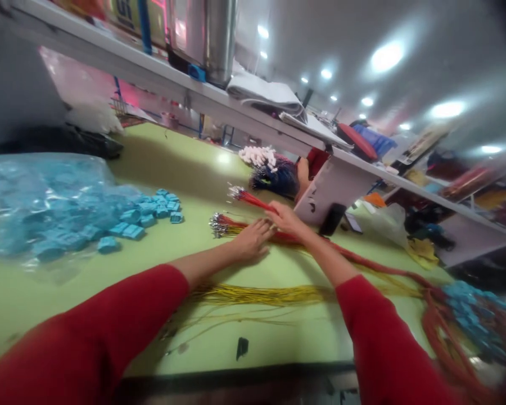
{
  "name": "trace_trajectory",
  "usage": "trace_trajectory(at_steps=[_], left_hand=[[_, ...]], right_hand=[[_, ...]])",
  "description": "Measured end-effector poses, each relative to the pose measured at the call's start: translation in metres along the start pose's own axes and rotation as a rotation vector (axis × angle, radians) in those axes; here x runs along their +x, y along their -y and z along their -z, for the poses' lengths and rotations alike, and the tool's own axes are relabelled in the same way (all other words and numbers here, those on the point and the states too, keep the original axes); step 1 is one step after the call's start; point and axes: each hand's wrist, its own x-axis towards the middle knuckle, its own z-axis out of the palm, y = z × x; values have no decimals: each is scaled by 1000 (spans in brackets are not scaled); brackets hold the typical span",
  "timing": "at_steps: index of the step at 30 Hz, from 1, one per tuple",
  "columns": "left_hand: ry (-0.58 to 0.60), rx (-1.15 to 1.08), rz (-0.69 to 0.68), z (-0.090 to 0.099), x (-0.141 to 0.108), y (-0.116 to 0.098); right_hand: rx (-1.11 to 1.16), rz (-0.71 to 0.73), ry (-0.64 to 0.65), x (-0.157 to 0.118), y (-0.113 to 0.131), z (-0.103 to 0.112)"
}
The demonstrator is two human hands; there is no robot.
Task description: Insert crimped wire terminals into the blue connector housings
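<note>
My right hand (290,222) is closed round a bundle of red wires (255,200), whose metal-tipped ends point to the far left. Beside it my left hand (253,239) lies flat with fingers stretched over a second bundle of red and yellow wires (231,225). Many silvery terminals (219,225) stick out past that hand. The two hands meet near the fingertips. Closer to me, a long bundle of yellow wires (261,294) runs across the table, partly under my forearms. The red wires trail off to the right as a thick strand (375,267).
Light blue connector housings (130,230) spill from a clear plastic bag (46,197) at left. Pale connectors on dark wires (270,174) lie at the back, near another person's arm (302,177). Blue connectors (476,315) sit at right. A shelf (185,84) spans above; a small black piece (242,348) lies in front.
</note>
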Motion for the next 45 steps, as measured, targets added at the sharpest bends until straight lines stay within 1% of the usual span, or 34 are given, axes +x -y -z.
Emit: trace_trajectory(at_steps=[2,3,5,7,11,13,14,16,19,22,24,26,28,29,30,31,32,33,34,35,36,37,39,41,43,45], left_hand=[[9,6,62,6,0,12],[22,2,79,9,-7,15],[65,-22,69,16,-31,15],[123,-59,13,25,-69,4],[220,-102,-47,44,-150,-31],[247,-54,-4,49,-178,-46],[250,-28,6,50,-186,-52],[223,20,4,50,-194,-60],[158,89,-17,48,-190,-65],[170,149,-49,46,-183,-64],[180,151,-80,44,-183,-61],[149,133,-116,39,-186,-56],[93,128,-161,32,-191,-50],[64,133,-158,29,-194,-47],[58,124,-172,27,-196,-43],[53,106,-175,25,-199,-41],[38,84,-177,24,-201,-39],[18,59,-181,23,-202,-38],[-12,38,-182,23,-203,-37],[-47,24,-185,24,-203,-37],[-77,18,-190,25,-203,-38],[-100,21,-193,25,-203,-38],[-124,47,-198,25,-201,-39],[-132,81,-199,24,-200,-38],[-151,99,-213,22,-198,-37],[-179,95,-233,21,-197,-36]], right_hand=[[28,24,4,-8,12,-1],[42,38,15,-14,17,-3],[55,62,54,-25,26,-13],[28,62,116,-38,33,-30],[-25,12,194,-63,50,-71],[-67,-15,205,-72,60,-88],[-97,-29,209,-76,65,-94],[-157,-57,211,-81,74,-103],[-192,-74,217,-83,83,-112],[-219,-101,216,-85,89,-118],[-226,-105,198,-87,92,-120],[-204,-28,177,-90,94,-121],[-134,129,170,-92,92,-120],[-85,196,170,-93,89,-119],[-38,233,157,-93,82,-116],[-3,224,119,-94,73,-112],[6,156,55,-95,60,-106],[-6,47,-33,-97,45,-98],[-54,-129,-147,-100,26,-87],[-135,-349,-236,-104,5,-75],[-182,-478,-297,-109,-17,-62],[-211,-559,-329,-114,-39,-49],[-256,-686,-351,-124,-81,-27],[-272,-738,-321,-133,-112,-15],[-275,-726,-284,-137,-131,-15],[-278,-703,-266,-137,-141,-23]])
